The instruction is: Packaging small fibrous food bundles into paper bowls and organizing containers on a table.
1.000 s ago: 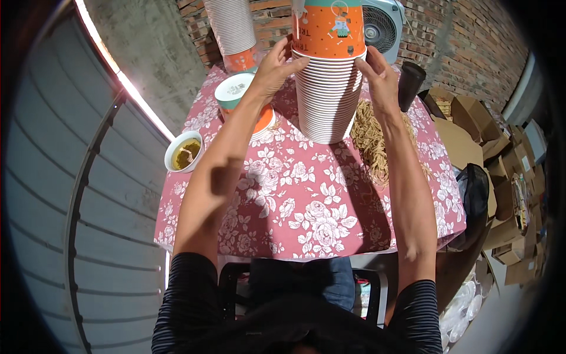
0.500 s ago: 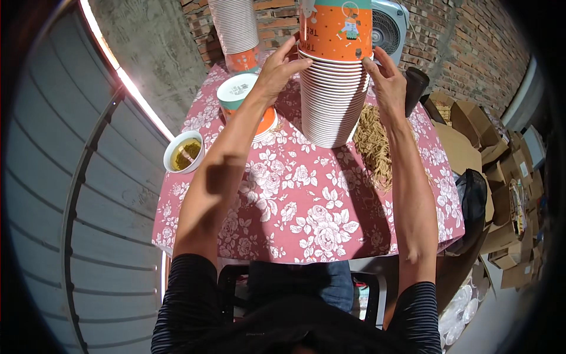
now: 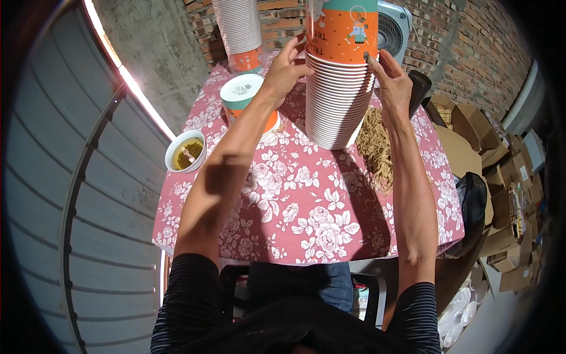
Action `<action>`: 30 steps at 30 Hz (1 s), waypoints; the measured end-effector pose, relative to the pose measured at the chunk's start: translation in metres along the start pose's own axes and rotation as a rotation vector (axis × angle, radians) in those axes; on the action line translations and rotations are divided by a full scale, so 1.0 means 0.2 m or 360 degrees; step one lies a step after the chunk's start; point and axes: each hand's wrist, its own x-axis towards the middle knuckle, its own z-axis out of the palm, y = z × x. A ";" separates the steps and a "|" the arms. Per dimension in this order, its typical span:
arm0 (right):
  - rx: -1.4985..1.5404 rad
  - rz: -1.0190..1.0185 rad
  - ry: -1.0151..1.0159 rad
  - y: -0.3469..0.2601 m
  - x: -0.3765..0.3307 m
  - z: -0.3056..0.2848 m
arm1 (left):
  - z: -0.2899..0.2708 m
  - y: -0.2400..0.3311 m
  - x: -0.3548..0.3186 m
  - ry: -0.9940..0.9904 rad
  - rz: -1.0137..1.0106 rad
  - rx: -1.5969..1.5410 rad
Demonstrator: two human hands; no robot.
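At the far middle of the table (image 3: 306, 224), a tall stack of paper cups (image 3: 337, 103) stands upright, and the left hand (image 3: 287, 69) and right hand (image 3: 390, 82) flank its top, fingers curled in a narrow grip against the rim of the orange top cup (image 3: 342, 29). To lift well, I judge both hands should pull straight up and evenly, lest the stack tip toward the rubber bands (image 3: 374, 147) beside it or the lidded cup (image 3: 243, 97) to its left.
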 end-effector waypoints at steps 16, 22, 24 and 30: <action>0.0086 0.0055 -0.0171 -0.03 -0.03 0.00 | -0.01 0.08 0.00 0.0082 0.0047 0.0214; -0.0100 -0.0013 -0.0136 -0.06 -0.02 -0.01 | 0.05 0.09 0.01 0.0078 0.0304 0.0177; -0.0119 -0.0102 -0.0116 -0.05 0.00 0.00 | 0.08 0.14 0.01 0.0074 0.0350 0.0145; -0.0152 -0.0313 -0.0092 -0.12 0.02 0.07 | 0.08 0.20 0.04 -0.0009 0.0531 -0.0272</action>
